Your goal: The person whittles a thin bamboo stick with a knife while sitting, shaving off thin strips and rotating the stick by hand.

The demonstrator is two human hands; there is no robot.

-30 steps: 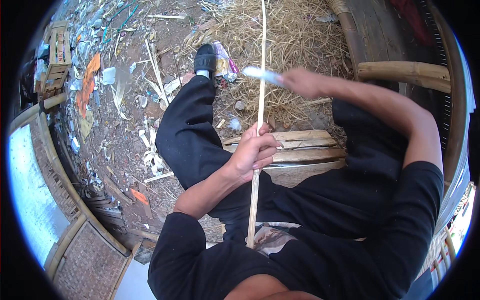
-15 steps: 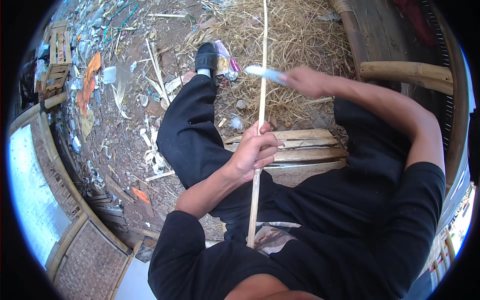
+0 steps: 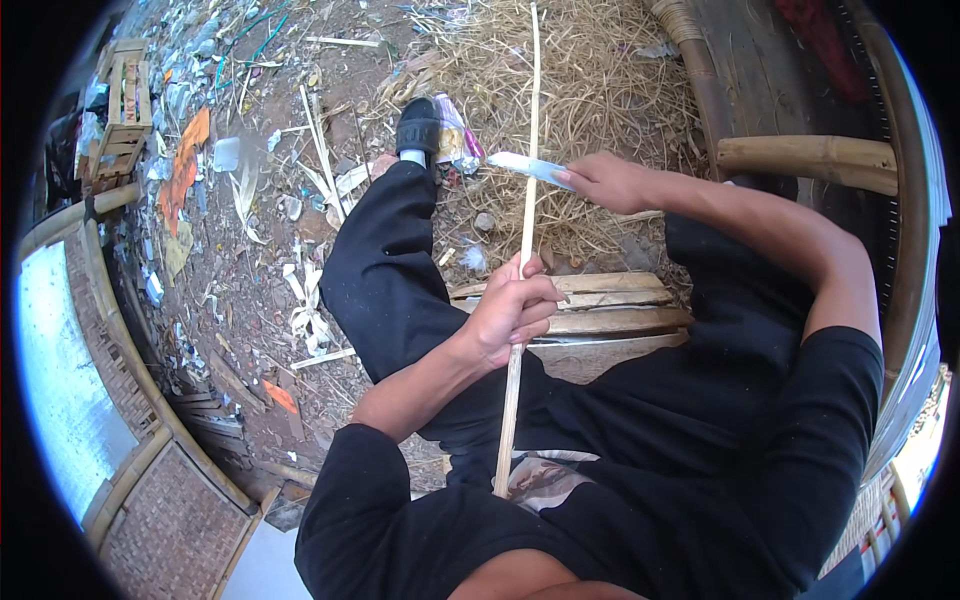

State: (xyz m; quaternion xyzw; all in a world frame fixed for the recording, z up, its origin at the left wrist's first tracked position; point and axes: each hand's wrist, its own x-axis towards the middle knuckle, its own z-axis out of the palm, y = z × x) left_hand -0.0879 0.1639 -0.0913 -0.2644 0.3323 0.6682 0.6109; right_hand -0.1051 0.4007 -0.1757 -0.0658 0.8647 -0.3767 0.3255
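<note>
Fingers (image 3: 535, 300) of my left hand (image 3: 510, 315) wrap the long thin bamboo strip (image 3: 524, 240) at mid-length; my right hand (image 3: 610, 182) clamps a pale flat knife blade (image 3: 528, 166) against that strip, above the left hand. I judge a slip could drive the edge toward the left fingers.

Dry straw heap (image 3: 590, 90) seen at top of ground. Wooden crate (image 3: 122, 95) placed at upper left edge. Orange scraps (image 3: 185, 160) scattered beside it. Woven panel (image 3: 170, 520) seen at lower left. Thick bamboo poles (image 3: 805, 160) laid at right.
</note>
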